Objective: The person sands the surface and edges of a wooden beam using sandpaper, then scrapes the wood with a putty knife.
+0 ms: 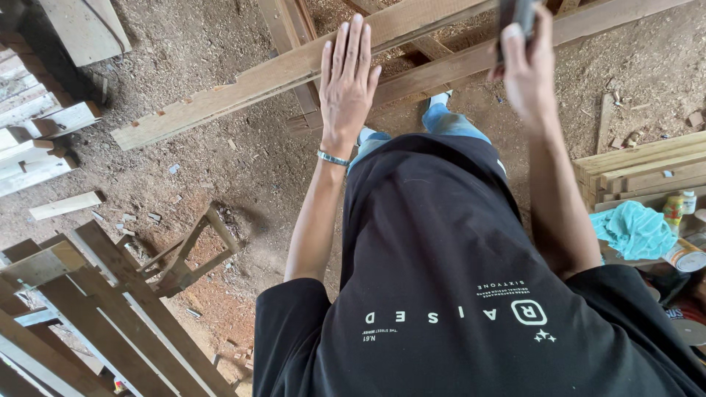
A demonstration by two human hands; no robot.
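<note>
My left hand [347, 84] lies flat, fingers spread and extended, on a long wooden plank [243, 87] that runs diagonally across a dirt floor. A second long plank [588, 28] lies just behind it. My right hand [526, 66] is raised at the upper right and grips a dark, narrow object [515, 16] that is cut off by the top edge of the frame; I cannot tell what it is. A thin bracelet [332, 158] sits on my left wrist. My black shirt fills the lower middle of the view.
Slatted wooden frames [95, 316] lean at lower left, with a small wooden stool frame [187, 254] beside them. Offcuts lie at left. At right, stacked boards [640, 169], a teal cloth [634, 229], a can and a bottle. Sawdust covers the ground.
</note>
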